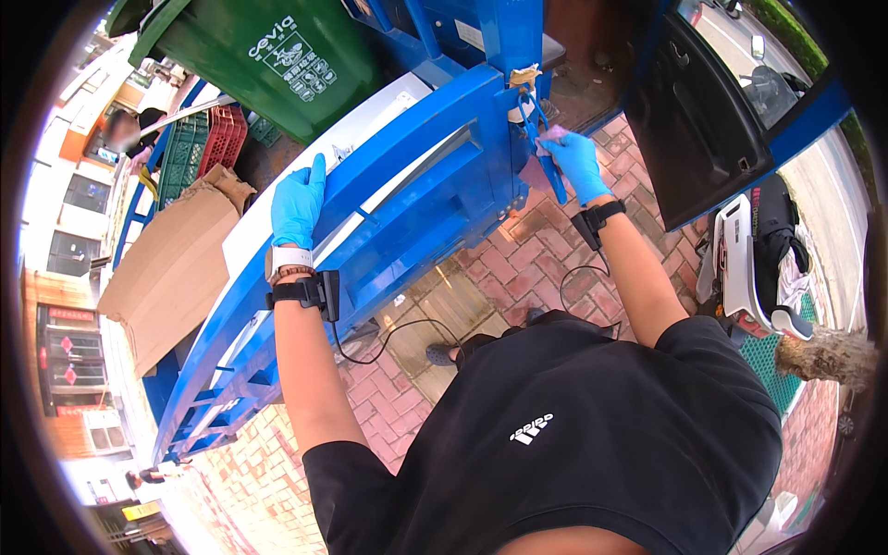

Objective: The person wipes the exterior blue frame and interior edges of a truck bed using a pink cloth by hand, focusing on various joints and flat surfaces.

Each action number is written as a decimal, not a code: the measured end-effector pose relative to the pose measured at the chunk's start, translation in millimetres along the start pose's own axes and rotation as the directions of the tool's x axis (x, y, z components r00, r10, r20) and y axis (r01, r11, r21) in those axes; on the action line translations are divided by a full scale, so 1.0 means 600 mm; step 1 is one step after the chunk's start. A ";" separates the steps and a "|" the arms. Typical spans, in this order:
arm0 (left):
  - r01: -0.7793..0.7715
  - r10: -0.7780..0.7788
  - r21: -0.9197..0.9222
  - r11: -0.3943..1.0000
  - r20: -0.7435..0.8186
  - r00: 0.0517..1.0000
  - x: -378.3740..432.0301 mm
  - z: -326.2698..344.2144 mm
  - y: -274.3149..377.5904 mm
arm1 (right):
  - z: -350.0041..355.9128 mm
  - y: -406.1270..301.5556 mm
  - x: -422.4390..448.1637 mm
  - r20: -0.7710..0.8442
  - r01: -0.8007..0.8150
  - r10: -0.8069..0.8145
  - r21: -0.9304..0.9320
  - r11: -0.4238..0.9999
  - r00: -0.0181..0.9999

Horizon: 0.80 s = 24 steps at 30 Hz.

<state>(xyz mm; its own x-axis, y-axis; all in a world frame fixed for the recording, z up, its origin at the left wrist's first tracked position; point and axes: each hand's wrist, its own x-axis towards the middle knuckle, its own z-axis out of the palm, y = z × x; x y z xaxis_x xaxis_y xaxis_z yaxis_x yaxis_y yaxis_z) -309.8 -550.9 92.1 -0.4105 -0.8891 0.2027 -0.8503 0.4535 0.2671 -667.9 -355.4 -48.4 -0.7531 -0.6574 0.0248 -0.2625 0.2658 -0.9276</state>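
My left hand [298, 205], in a blue disposable glove, grips the top of a blue metal side panel [409, 128] on a truck bed. Its fingers are partly hidden past the top edge. My right hand [576, 161], gloved the same way, pinches a thin pinkish-purple cloth [534, 175] against a blue metal latch handle [553, 182]. The handle hangs at the panel's end, below a blue corner post [512, 35]. Torn brown material [525, 75] sticks to the post above the latch. The cloth's middle is hidden behind the handle and my fingers.
A green wheeled bin [277, 69], a cardboard sheet [177, 267] and green and red plastic crates [223, 142] are in the bed. An open black vehicle door [701, 132] stands right. Beyond it is a parked scooter [742, 257]. A person [128, 135] is at far left.
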 end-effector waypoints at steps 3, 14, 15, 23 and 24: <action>-0.040 0.040 -0.024 0.999 -0.011 0.999 0.006 0.007 -0.002 | 0.003 0.210 -0.009 0.185 0.150 -0.075 -0.431 0.890 0.980; 0.019 -0.019 -0.001 1.000 -0.007 1.000 -0.014 -0.002 -0.010 | -0.049 0.352 -0.141 -0.017 -0.325 0.360 0.395 0.859 0.933; 0.024 -0.024 -0.001 1.000 0.022 0.999 -0.012 -0.003 -0.005 | -0.064 0.330 -0.121 -0.048 -0.190 0.245 0.497 0.847 0.968; -0.008 0.009 0.016 1.000 -0.020 1.000 -0.004 0.003 -0.001 | -0.058 0.037 -0.044 -0.041 -0.008 0.033 0.501 0.866 0.999; 0.004 -0.004 0.021 1.000 -0.017 1.000 -0.007 0.003 -0.004 | -0.047 -0.005 -0.047 -0.054 0.065 -0.050 0.324 0.944 0.997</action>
<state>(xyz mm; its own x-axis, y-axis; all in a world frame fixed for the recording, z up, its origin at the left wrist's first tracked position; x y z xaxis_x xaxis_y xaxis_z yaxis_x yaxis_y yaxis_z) -306.5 -548.2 89.2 -0.4017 -0.8895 0.2176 -0.8586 0.4485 0.2482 -663.0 -317.6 -36.0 -0.7707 -0.6307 0.0915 -0.1011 -0.0207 -0.9947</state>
